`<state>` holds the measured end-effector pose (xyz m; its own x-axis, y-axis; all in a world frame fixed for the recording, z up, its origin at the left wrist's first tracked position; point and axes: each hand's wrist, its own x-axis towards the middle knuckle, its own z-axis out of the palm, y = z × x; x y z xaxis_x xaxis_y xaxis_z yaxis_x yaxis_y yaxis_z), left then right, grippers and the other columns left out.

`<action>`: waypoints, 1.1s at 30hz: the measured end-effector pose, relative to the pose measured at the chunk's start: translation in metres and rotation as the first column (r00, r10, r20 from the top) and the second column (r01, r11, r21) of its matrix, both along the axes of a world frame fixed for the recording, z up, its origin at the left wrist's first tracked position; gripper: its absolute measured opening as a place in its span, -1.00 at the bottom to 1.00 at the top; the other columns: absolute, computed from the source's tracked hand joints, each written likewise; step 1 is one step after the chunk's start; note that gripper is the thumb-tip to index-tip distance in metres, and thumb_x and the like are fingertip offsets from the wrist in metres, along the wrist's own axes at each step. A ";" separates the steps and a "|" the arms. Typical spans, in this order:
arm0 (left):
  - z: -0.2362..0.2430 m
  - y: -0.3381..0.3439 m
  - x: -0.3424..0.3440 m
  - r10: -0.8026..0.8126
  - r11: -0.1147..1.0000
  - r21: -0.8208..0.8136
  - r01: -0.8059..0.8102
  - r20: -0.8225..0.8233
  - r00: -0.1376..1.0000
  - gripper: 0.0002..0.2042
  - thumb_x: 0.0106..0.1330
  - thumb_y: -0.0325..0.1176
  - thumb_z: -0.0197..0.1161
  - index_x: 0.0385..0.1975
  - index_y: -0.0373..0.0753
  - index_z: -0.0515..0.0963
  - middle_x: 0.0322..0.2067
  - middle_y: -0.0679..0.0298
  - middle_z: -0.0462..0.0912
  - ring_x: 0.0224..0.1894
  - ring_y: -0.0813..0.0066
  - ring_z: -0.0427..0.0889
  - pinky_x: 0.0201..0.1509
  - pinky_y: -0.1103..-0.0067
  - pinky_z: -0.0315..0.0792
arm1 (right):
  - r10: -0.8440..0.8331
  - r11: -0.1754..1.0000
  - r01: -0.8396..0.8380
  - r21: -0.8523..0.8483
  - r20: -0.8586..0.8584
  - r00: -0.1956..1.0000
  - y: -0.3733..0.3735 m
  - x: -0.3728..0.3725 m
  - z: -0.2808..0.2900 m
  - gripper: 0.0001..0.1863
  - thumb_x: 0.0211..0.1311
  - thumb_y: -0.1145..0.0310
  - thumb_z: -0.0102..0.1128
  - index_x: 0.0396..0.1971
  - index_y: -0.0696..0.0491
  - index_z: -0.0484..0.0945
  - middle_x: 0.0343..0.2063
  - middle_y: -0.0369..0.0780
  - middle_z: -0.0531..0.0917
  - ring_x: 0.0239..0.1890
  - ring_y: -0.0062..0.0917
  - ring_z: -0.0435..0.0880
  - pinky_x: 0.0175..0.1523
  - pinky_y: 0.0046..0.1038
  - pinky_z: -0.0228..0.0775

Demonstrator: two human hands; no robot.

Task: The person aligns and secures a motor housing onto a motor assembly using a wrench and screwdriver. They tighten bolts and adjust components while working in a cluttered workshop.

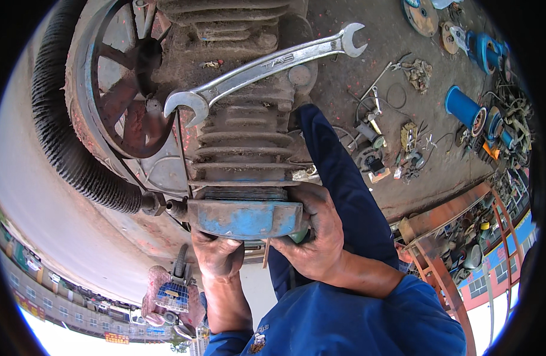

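Note:
A finned metal cylinder [243, 139], coated in dark grime, runs down the middle of the view. At its near end sits a blue cylinder head [246, 219] with worn paint, against a stack of thin dark plates. My left hand [218, 254] grips the head's near left side, thumb bent and the other fingers mostly hidden beneath. Wrapped round its right end is my right hand [315, 234], with grimy fingers against the finned body. A large double open-ended wrench [273, 66] lies slantwise across the fins, touched by neither hand.
A spoked flywheel [127, 101] and thick ribbed hose [77, 142] stand left of the cylinder. Loose tools and parts [374, 118] litter the ground at right, near a blue spool [464, 111]. A rusty metal frame [445, 213] and a parked bike [172, 296] are nearby.

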<state>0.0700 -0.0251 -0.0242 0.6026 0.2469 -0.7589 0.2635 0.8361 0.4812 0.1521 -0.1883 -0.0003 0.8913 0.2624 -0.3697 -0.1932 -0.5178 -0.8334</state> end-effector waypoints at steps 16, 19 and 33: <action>-0.004 -0.002 0.001 0.072 0.997 -0.008 -0.074 -0.140 0.988 -0.06 -0.22 -0.49 0.70 0.29 -0.30 0.35 0.10 0.10 0.60 0.10 0.21 0.63 0.18 0.29 0.58 | -0.131 0.988 0.139 0.061 -0.120 0.984 0.001 -0.011 -0.012 -0.20 -0.29 0.49 0.63 0.08 0.15 0.40 -0.02 -0.01 0.53 -0.01 -0.12 0.60 0.05 -0.27 0.51; -0.001 -0.002 0.003 0.053 0.998 -0.008 -0.056 -0.195 0.979 -0.03 -0.26 -0.47 0.72 0.29 -0.32 0.35 0.10 0.09 0.60 0.10 0.20 0.63 0.16 0.29 0.59 | -0.120 0.991 0.126 0.041 -0.115 0.986 0.001 -0.012 -0.013 -0.19 -0.29 0.48 0.62 0.09 0.15 0.40 -0.02 -0.01 0.54 0.00 -0.14 0.61 0.06 -0.28 0.52; -0.003 0.005 0.006 -0.003 0.999 -0.043 -0.004 -0.152 0.988 -0.04 -0.25 -0.40 0.72 0.28 -0.33 0.36 0.12 0.10 0.58 0.13 0.18 0.61 0.22 0.28 0.55 | -0.122 0.988 0.145 0.046 -0.323 0.939 0.002 -0.004 -0.008 -0.32 -0.19 0.46 0.59 0.03 0.16 0.49 -0.07 -0.03 0.64 -0.03 -0.19 0.70 0.06 -0.33 0.54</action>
<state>0.0764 -0.0196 -0.0276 0.4794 0.2120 -0.8516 0.3301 0.8556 0.3988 0.1482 -0.1861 -0.0079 0.7586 0.1835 -0.6252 -0.5175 -0.4132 -0.7493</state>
